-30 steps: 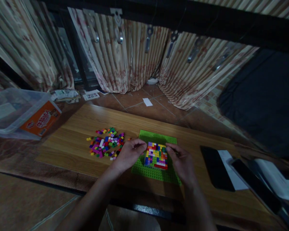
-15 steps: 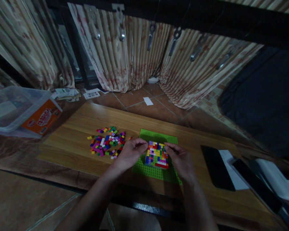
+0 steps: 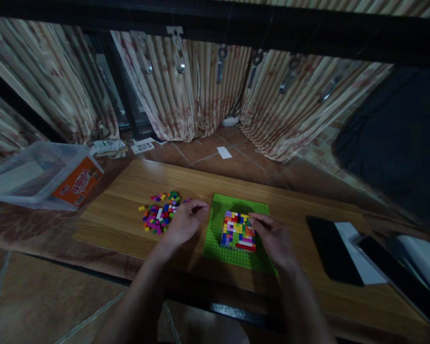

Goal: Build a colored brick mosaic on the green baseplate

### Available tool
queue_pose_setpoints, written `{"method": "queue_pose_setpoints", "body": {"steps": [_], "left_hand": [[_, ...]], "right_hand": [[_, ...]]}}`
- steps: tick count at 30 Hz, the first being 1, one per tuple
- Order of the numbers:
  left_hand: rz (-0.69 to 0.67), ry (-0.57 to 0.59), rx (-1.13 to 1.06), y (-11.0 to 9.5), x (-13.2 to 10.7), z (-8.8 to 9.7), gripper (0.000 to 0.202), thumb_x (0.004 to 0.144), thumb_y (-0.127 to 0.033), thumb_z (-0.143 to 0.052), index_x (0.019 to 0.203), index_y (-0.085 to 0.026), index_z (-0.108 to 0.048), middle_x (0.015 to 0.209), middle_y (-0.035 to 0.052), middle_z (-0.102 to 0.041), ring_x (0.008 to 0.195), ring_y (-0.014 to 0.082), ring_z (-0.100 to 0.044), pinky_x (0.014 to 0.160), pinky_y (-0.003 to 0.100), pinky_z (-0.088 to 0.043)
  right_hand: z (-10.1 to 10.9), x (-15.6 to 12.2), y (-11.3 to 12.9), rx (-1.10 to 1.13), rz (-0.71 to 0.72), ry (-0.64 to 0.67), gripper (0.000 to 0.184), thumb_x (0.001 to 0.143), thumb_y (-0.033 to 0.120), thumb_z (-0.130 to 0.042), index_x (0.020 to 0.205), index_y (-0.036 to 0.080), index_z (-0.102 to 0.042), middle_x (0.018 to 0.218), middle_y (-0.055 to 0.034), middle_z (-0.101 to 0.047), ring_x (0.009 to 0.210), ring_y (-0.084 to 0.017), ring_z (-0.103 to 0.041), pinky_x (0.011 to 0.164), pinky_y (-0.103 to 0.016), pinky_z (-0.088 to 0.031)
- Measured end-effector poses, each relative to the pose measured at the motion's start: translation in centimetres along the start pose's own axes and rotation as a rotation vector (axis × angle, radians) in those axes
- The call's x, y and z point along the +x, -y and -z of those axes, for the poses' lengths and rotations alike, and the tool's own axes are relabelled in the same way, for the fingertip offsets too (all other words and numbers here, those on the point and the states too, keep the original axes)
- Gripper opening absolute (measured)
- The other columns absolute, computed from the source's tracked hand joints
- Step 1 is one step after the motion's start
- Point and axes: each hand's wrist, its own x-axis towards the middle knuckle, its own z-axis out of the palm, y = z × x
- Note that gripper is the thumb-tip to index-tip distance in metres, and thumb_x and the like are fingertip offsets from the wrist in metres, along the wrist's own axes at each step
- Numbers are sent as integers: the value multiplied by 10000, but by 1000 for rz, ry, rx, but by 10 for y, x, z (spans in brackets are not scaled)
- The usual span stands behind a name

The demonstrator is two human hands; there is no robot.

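A square build of multicoloured toy bricks (image 3: pixel 238 231) sits on a green studded baseplate (image 3: pixel 215 248), which lies on the wooden table. At the build's upper right corner is my right hand (image 3: pixel 274 239), its fingers closed against that edge. My left hand (image 3: pixel 186 222) hovers between the baseplate and a heap of loose bricks (image 3: pixel 155 217), partly covering the heap. Its thumb and forefinger are pinched together; anything between them is too small to make out.
A clear plastic box (image 3: pixel 43 177) with an orange label stands left of the table. On the table's right lie a black flat slab (image 3: pixel 331 251), white paper (image 3: pixel 360 255) and a dark phone-like device (image 3: pixel 394 274). Metal hooks (image 3: pixel 220 67) hang from a dark bar before curtains.
My left hand has moved left, away from the brick build toward the loose heap. My right hand stays at the build's right corner. The whole view has shifted slightly.
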Motion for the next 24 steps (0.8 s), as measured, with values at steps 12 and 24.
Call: {"method": "queue_pose_setpoints", "body": {"steps": [12,24], "left_hand": [[-162,-12,616,4,-7,23,175,762,-144,-577,819,-237,-714,848,43,-694,766,203,-615,748,294,-437],[-209,-1,903,4,-7,3,193,821,-88,-500,813,-199,-658,888,58,-672,858,192,-630,786,284,-475]], "right_hand": [[6,-3,6,19,82,-197,312,696,478,-718,846,207,-751,918,-65,-751,896,-255,-676,873,-431,-500],[3,-6,10,21,107,-220,290,692,443,-717,838,194,-754,904,-69,-754,833,-231,-676,812,-396,-518]]}}
